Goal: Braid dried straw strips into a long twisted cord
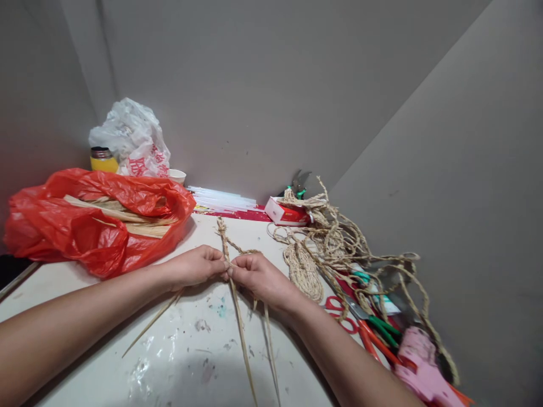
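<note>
A braided straw cord [224, 242] lies on the white table, its knotted end pointing away from me. At its near end my left hand [200, 267] pinches the straw between thumb and fingers. Close against it, my right hand [259, 277] is closed on the same spot, thumb and forefinger together. Loose straw strands [240, 328] run from the fingers toward me; one sticks out to the left below my left hand, and others hang below the right. A thinner twisted piece passes behind my right hand. The exact crossing of strands is partly hidden by the fingertips.
On the left, a red plastic bag [102, 249] holds dry straw. Behind it are a white plastic bag [131, 135] and a yellow jar [104, 163]. Glue sticks [220, 199] lie at the back. To the right are coiled straw rope [303, 271], red-handled scissors [335, 305] and a pink tool [424, 367].
</note>
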Available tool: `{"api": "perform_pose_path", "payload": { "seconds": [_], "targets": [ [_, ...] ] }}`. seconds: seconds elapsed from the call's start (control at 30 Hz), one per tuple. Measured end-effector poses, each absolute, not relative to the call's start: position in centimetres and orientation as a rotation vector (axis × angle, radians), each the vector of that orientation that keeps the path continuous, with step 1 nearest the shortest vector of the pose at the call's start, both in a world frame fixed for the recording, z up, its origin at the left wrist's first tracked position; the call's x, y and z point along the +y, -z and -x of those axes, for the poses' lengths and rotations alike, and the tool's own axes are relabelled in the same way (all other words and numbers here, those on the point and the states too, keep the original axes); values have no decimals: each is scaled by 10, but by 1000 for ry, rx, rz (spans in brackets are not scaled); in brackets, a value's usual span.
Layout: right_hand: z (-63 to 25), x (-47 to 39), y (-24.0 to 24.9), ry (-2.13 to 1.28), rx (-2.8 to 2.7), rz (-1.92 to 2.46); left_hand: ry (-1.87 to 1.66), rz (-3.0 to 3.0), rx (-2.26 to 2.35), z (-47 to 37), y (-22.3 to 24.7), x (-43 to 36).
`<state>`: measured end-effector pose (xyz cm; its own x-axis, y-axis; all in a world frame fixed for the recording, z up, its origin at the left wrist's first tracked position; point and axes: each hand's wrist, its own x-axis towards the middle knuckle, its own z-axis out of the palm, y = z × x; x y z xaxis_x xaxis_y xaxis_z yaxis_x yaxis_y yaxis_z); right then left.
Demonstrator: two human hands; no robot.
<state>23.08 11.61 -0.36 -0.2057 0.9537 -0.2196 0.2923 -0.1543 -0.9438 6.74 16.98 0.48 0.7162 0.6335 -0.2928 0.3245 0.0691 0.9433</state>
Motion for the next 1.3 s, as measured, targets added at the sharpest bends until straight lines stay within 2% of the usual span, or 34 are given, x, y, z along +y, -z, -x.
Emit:
{"api": "perform_pose_path", "payload": {
  "seconds": [0.2,0.63,0.9,1.3],
  "targets": [
    [-232,117,5,-1373,-1558,1453,-288,-1475,818,-70,-4,169],
    [-244,117,-10,-1757,-1365,1386,-351,-1511,855,-69,5,171],
    [-224,108,-8,-1713,-1133,1370,-404,-1601,822,-69,6,169],
    [-199,94,2,-854,-1666,1807,-324,-1264,865,-71,-8,163]
  ]
}}
